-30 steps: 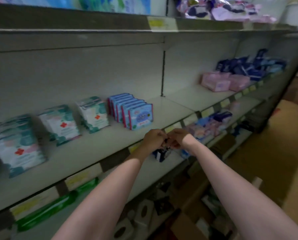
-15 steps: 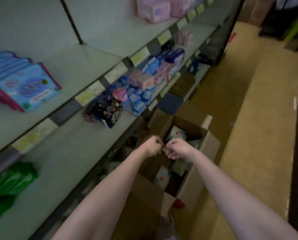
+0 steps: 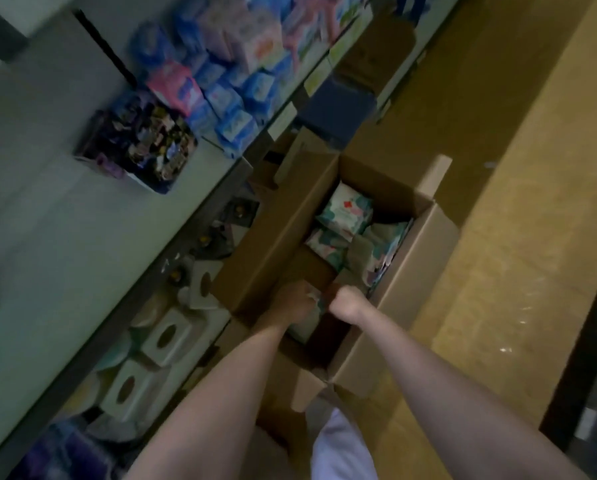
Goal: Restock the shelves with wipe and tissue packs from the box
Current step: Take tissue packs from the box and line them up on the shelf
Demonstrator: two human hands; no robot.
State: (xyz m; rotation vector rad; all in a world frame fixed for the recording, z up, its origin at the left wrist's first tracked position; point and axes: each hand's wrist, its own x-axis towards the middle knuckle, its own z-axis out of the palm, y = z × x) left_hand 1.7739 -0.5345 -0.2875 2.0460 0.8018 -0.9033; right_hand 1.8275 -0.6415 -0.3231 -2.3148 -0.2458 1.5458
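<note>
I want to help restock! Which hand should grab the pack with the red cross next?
Probably the right hand. It is on the side of the box nearer the red-cross pack, with open space ahead; the left hand sits over a nearer pack.

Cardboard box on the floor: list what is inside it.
The cardboard box holds teal-patterned wipe packs, one with a red cross. Both hands reach in near another pack; what lies beneath them is hidden.
</note>
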